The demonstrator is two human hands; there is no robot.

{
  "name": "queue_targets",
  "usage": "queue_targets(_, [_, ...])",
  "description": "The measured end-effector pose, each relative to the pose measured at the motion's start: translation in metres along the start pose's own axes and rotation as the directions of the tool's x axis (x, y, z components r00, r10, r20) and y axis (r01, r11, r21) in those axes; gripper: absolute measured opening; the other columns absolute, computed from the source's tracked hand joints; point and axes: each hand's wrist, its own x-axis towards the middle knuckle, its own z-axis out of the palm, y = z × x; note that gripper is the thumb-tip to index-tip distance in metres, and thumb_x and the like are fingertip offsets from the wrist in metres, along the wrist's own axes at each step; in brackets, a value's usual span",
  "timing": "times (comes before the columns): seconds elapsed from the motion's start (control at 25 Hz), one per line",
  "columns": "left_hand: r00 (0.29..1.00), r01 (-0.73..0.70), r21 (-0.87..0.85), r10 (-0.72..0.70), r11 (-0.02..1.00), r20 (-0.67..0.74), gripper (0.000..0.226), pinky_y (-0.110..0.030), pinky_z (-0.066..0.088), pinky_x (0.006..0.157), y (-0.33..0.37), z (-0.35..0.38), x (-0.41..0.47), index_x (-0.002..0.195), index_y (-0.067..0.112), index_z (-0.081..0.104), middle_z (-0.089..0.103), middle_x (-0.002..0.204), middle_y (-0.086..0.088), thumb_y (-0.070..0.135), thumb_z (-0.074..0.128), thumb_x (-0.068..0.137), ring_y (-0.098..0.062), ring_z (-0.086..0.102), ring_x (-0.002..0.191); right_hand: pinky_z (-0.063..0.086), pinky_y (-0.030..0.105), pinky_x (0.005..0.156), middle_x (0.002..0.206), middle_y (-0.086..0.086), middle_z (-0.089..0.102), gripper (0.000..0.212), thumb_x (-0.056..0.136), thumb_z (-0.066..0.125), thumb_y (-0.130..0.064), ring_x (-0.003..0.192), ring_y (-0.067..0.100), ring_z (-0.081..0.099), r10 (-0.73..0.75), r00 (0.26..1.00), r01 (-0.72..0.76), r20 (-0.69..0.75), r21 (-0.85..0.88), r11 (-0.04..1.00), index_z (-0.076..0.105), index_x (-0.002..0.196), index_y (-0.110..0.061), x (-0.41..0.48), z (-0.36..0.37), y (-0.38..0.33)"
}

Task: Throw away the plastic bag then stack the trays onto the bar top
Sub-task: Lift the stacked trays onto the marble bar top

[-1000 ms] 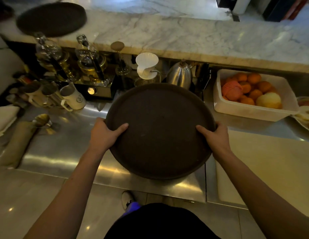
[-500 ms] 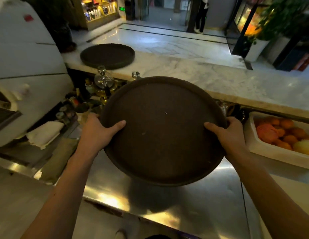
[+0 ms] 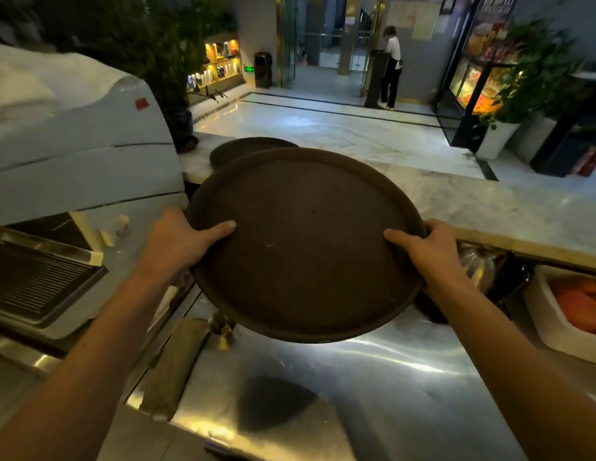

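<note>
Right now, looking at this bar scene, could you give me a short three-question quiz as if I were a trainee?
1. True or false: the held tray already rests flat on the marble bar top.
2. How many hands grip that tray?
A) none B) one C) two
3. Fill in: another dark tray lies on the bar top, partly hidden behind the held tray's ____ far edge.

Key
1. False: it is tilted in the air above the steel counter.
2. C: the left hand and the right hand hold opposite rims, thumbs on top.
3. left.
</note>
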Motion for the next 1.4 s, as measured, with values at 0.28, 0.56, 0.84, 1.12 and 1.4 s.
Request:
queue_targets(0.28, [0.999,0.024,0.040,-0.023,0.999,-0.036,0.074,-0.040,0.046,0.070,0.034,-0.016,0.054,0.118,0.007,0.046,0.053,0.106,-0.011,0.055,0.075,0.070,-0.027,0.053,0.092,0.058,0.047,0.077,0.107,0.009,0.062,0.053,0.072,0.078,-0.037,0.091,0.028,0.064,-0.065,0.998,0.066,0.014,-0.017,0.998,0.052,0.111,-0.012,0.063,0.032,-0.038])
queue_targets(0.56, [0.999,0.024,-0.022,-0.024,0.999,-0.024,0.067,-0.034,0.046,0.062,0.072,0.002,0.112,0.104,0.006,0.054,0.061,0.100,-0.011,0.057,0.077,0.067,-0.024,0.059,0.084,0.058,0.041,0.070,0.101,0.010,0.063,0.048,0.070,0.080,-0.031,0.087,0.026,0.065,-0.109,0.994,0.109,0.030,0.005,0.994,0.055,0.104,-0.008,0.142,0.039,-0.070])
queue_targets(0.84, [1.000,-0.002,-0.049,0.003,0.999,0.027,0.069,-0.033,0.049,0.061,0.091,0.020,0.212,0.108,0.005,0.057,0.063,0.098,-0.010,0.059,0.074,0.068,-0.024,0.061,0.086,0.051,0.036,0.067,0.099,0.009,0.061,0.037,0.079,0.075,-0.028,0.088,0.027,0.062,-0.132,0.991,0.133,0.025,-0.070,0.989,0.051,0.100,-0.010,0.213,0.076,-0.093])
queue_targets(1.12, [0.992,-0.016,-0.058,0.023,0.998,0.125,0.079,-0.035,0.054,0.063,0.091,0.039,0.347,0.104,0.004,0.065,0.069,0.097,-0.012,0.066,0.075,0.058,-0.026,0.067,0.087,0.050,0.034,0.068,0.104,0.009,0.057,0.043,0.080,0.075,-0.032,0.089,0.024,0.059,-0.055,0.998,0.050,-0.029,-0.140,0.989,0.044,0.104,-0.014,0.299,0.150,-0.115])
queue_targets(1.4, [0.994,0.009,-0.045,-0.004,0.999,0.107,0.077,-0.037,0.054,0.065,0.069,0.075,0.457,0.118,0.004,0.057,0.064,0.111,-0.013,0.060,0.075,0.067,-0.031,0.064,0.100,0.048,0.032,0.068,0.104,0.006,0.054,0.044,0.083,0.071,-0.036,0.090,0.023,0.057,-0.018,0.999,0.008,-0.039,-0.228,0.974,0.043,0.109,-0.014,0.378,0.222,-0.111])
